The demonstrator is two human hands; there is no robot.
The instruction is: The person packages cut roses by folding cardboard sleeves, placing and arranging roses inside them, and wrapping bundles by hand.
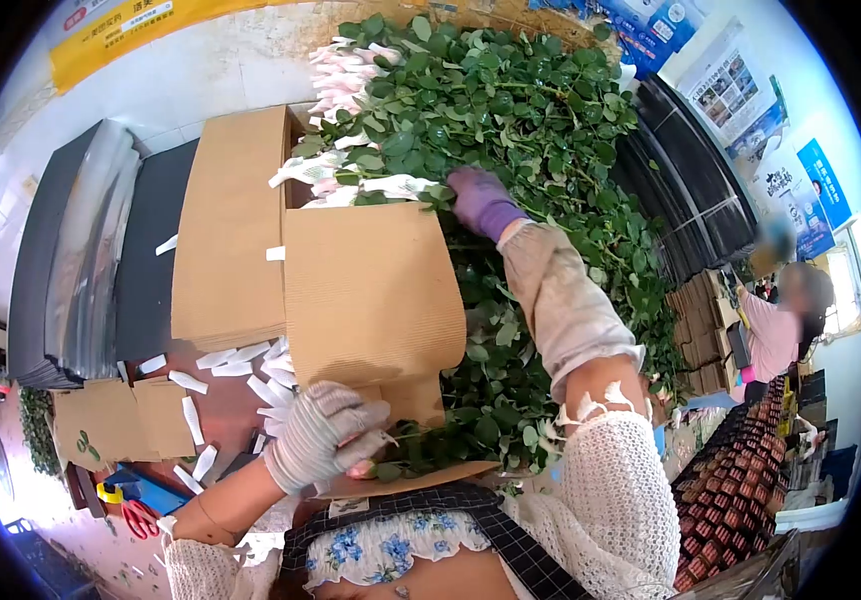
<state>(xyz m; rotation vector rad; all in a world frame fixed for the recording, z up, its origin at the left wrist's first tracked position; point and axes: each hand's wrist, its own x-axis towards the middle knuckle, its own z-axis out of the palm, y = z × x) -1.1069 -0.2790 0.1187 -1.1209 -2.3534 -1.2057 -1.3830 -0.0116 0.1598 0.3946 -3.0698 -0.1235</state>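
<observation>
My left hand (pixel 322 437), in a striped pale glove, is low in the view beside the front edge of a brown cardboard sheet (pixel 370 290). Its fingers curl round what looks like a rose (pixel 361 468), with a pinkish tip and leaves to its right; the grip is partly hidden. Farther off, my right hand (pixel 485 203), in a purple glove, reaches into a large pile of leafy rose stems (pixel 510 110). The fingers are closed at the stem behind a rose head in a white net sleeve (pixel 397 186). More netted heads (pixel 340 80) line the pile's left side.
Loose white net sleeves (pixel 270 385) lie on the table to the left, near tall cardboard (pixel 230 230) and dark boards (pixel 155 250). Red-handled scissors (pixel 140 519) lie at the lower left. Black sheets (pixel 690 170) stand right of the pile. Another person (pixel 775 325) is at the far right.
</observation>
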